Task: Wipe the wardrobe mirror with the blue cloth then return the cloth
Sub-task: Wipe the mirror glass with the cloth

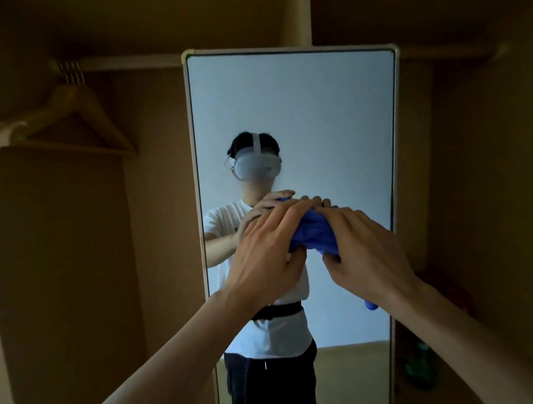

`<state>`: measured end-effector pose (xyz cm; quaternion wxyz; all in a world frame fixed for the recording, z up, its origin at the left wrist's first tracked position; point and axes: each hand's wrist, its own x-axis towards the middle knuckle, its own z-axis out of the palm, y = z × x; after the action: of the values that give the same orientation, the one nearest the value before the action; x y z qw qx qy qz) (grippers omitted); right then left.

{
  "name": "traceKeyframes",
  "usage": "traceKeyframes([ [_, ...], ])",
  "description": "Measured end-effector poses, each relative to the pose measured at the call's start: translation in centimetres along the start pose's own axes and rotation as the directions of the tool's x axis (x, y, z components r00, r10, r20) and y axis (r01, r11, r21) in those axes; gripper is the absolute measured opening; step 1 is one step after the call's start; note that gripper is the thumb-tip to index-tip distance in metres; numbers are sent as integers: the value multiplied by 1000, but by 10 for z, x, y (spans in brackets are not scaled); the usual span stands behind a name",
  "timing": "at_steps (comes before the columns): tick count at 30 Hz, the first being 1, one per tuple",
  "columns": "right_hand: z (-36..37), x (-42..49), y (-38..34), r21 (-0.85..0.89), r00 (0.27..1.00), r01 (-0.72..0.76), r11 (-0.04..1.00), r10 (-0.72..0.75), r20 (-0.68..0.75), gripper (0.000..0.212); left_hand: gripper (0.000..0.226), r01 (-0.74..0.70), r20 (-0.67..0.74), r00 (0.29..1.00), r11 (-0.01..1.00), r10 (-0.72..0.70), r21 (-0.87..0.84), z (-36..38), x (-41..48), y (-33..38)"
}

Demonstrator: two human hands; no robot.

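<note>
As we face the mirror (293,110), we hold the cloth (314,234) bunched between our 2 hands at chest height, just in front of the glass. Left hand (269,249) grips the cloth's left end, fingers curled over the top, thumb beneath. Right hand (366,248) grips the right end the same way; a loose blue corner hangs below the right wrist. Whether the cloth touches the glass, we cannot tell. Reflected hands and cloth appear directly behind ours. Wooden hangers (61,122) hang from a rail (126,63) at upper left inside the dim wardrobe.
</note>
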<state>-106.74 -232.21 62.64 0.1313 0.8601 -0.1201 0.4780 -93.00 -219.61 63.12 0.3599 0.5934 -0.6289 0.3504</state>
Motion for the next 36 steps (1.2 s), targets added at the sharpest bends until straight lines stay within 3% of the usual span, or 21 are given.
traceKeyframes([
  [8,-35,68,19,-103,993,56,993,-66,-99,42,68,-12,-73,997,991,23,136,-26,67,-21],
  [16,-75,148,36,-300,963,109,948,-175,-203,50,88,1,-109,994,960,31,281,-60,156,-41],
  [21,-93,188,55,-231,979,117,966,-151,-138,44,92,-2,-105,994,925,45,380,-71,197,-47],
  [30,-118,229,76,4,990,46,999,-46,136,27,94,14,-13,1000,889,-9,457,-77,232,-44],
  [36,-115,234,82,29,984,66,997,-69,162,27,90,39,-57,998,896,-15,442,-70,231,-45],
])
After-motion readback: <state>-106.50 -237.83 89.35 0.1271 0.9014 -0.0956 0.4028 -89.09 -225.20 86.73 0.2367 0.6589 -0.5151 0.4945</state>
